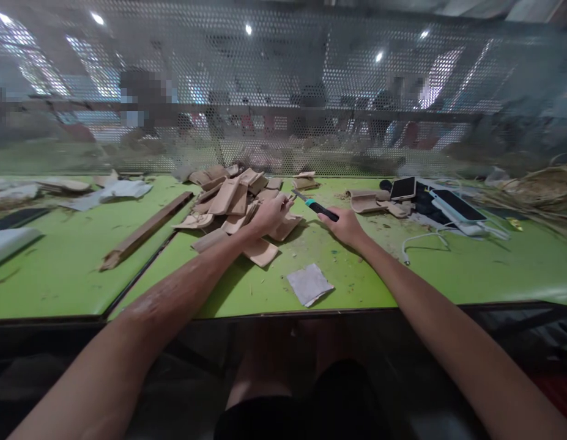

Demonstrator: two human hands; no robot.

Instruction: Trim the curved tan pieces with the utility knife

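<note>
My left hand reaches over a pile of curved, pale-brown wood pieces, its fingers closed on a small wood piece that is mostly hidden. In my right hand is a knife with a black-and-teal handle, gripped from the right. Its narrow metal blade points up and left, close to my left fingertips; whether it touches the small piece I cannot tell. Below my hands a folded grey sandpaper sheet lies near the table's front edge.
A long wooden strip lies left, beside the table seam. On the right are phones, a white cable and more curved wood pieces. A perforated metal screen stands behind the green table, with people beyond it.
</note>
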